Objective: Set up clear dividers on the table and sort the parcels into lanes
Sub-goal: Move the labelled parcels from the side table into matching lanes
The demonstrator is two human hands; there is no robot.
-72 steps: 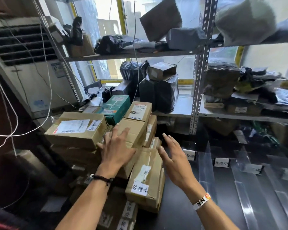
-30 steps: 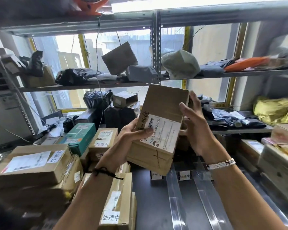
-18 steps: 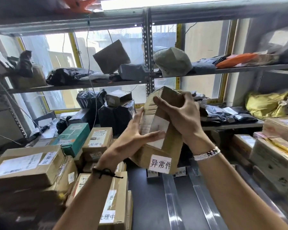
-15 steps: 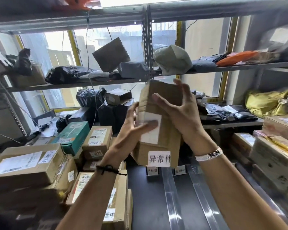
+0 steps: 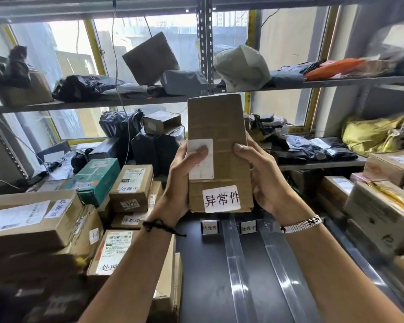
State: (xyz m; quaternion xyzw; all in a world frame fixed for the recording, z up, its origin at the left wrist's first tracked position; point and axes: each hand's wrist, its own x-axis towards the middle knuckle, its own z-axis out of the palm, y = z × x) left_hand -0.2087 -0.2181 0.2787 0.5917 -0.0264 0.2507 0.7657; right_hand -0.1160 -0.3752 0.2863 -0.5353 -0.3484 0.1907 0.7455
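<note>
Cardboard parcel (image 5: 217, 122) held upright mid-frame, my left hand (image 5: 179, 183) and right hand (image 5: 262, 180) both curled round its sides, thumbs on the front, 异常件 sticker (image 5: 221, 198) facing me. Below it the clear dividers (image 5: 234, 264) already lie on the dark table (image 5: 203, 276) with lane tags (image 5: 210, 227) up, so setup looks done. Sorting's barely begun I'd say: unsorted boxes (image 5: 33, 220) heaped lower left, more stacked at the right edge, metal shelves (image 5: 126, 102) crammed behind.

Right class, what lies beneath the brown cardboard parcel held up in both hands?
Two white lane labels, clear plastic dividers and the dark table. The brown cardboard parcel hides the table's far end.
</note>
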